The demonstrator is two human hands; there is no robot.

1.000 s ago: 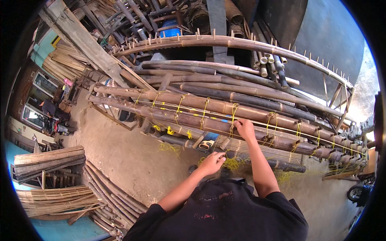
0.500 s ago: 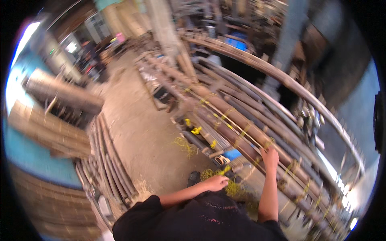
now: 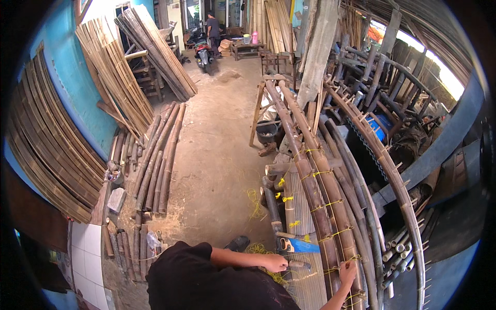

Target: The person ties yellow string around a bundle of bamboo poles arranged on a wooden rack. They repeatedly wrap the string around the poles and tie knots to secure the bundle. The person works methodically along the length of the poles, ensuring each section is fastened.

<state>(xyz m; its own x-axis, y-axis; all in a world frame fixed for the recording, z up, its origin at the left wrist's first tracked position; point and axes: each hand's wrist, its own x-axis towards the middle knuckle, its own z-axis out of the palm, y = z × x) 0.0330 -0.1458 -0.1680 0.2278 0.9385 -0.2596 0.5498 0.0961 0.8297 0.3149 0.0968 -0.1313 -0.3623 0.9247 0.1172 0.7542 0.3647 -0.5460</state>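
Two long brown bamboo poles [image 3: 321, 212] lie side by side, bound at intervals with yellow twine [image 3: 330, 235]. On the nearer part of these poles my right hand [image 3: 347, 270] is closed, its fingertips pinching a strand of the twine. My left hand [image 3: 276, 263] is curled just left of the poles, above a corrugated sheet; what it holds, if anything, is hidden. Right beside it is a short-bladed tool with a pale handle [image 3: 299, 265]. A handsaw with a blue blade [image 3: 298, 245] lies a little farther off. Loose yellow twine [image 3: 266, 251] is tangled below my left hand.
More bamboo poles [image 3: 359, 181] and a curved pole with pegs [image 3: 385, 155] run along the right. A concrete post [image 3: 318, 57] stands ahead. Cut poles [image 3: 160, 160] lie on the left floor. Far off, a person [image 3: 213, 31] stands near a motorbike [image 3: 203, 51].
The view has swung round, so the poles now run more straight ahead, and the blur has gone. My right hand stays at the poles, and my left remains curled beside them.
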